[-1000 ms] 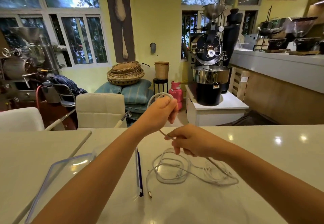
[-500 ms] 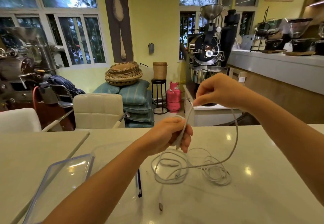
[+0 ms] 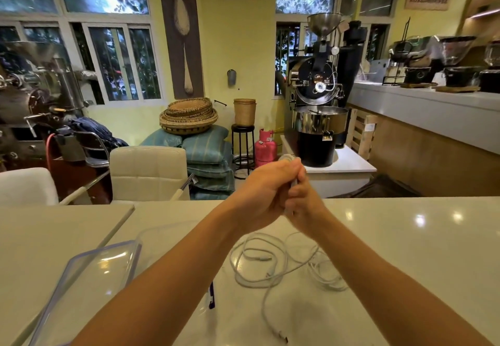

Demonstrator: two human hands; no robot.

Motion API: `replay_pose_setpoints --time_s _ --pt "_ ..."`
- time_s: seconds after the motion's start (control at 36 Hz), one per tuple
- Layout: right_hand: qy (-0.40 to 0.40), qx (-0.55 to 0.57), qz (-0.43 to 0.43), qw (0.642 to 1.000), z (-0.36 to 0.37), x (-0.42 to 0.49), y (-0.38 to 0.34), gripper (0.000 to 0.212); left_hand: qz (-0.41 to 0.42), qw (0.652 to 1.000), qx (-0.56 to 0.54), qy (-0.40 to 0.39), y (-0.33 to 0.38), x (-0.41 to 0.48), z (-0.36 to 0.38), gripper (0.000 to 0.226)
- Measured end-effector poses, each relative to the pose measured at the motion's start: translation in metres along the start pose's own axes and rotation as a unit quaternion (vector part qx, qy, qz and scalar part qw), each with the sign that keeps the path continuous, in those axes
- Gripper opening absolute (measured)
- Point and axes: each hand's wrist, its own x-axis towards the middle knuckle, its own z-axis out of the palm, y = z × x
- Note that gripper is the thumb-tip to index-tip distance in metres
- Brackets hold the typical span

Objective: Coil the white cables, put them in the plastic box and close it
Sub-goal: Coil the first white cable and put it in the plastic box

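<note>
Right hand [image 3: 303, 205] dropped to left hand [image 3: 266, 191]; both fingers clamp white cable [image 3: 259, 261] (tail trails toward viewer).

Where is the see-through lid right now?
In the head view, the clear lid with the blue rim lies flat on the white table, at the lower left, beside the left forearm and left of the loose white cables.

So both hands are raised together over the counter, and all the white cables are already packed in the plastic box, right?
Not quite. The hands, left and right, are together, but the head view shows the white cables loose on the counter, beside the plastic box.
</note>
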Motion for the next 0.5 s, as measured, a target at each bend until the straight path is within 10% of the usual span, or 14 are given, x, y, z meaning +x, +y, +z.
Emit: replay_pose_setpoints --time_s 0.25,0.5 --pt "-0.029 -0.225 0.082 0.97 0.031 -0.026 0.016 0.027 -0.007 0.976 0.2 0.092 0.016 0.008 -0.025 0.034" --pt "-0.11 -0.542 0.042 0.832 0.039 -0.038 -0.032 0.03 0.008 0.88 0.446 0.164 0.012 0.008 -0.044 0.039"
